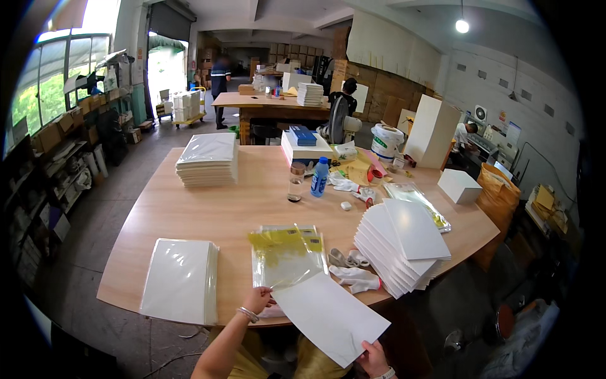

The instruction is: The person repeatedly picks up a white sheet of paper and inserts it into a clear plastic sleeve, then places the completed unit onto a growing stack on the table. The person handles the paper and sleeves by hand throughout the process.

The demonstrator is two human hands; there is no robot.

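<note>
A white board point(331, 319) slants over the table's near edge. My right hand point(374, 359) grips its lower right corner, thumb on top. My left hand point(257, 300) is closed in a pinch at the near edge of a clear plastic sleeve point(284, 268), right beside the board's left corner. The sleeve lies on a small pile of similar sleeves with yellow-green printing at the far end. The board's far edge overlaps the sleeve; whether it is inside, I cannot tell. Fanned white boards point(404, 243) are stacked to the right. Sleeved boards point(178, 281) form a stack at left.
On the wooden table point(252, 202) stand another sleeved stack point(207, 158), a blue-labelled bottle point(320, 177), a clear tumbler point(296, 182) and a white bucket point(386, 142). White gloves point(355, 278) lie beside the sleeves. An orange sack point(497, 202) stands at right; other people work farther back.
</note>
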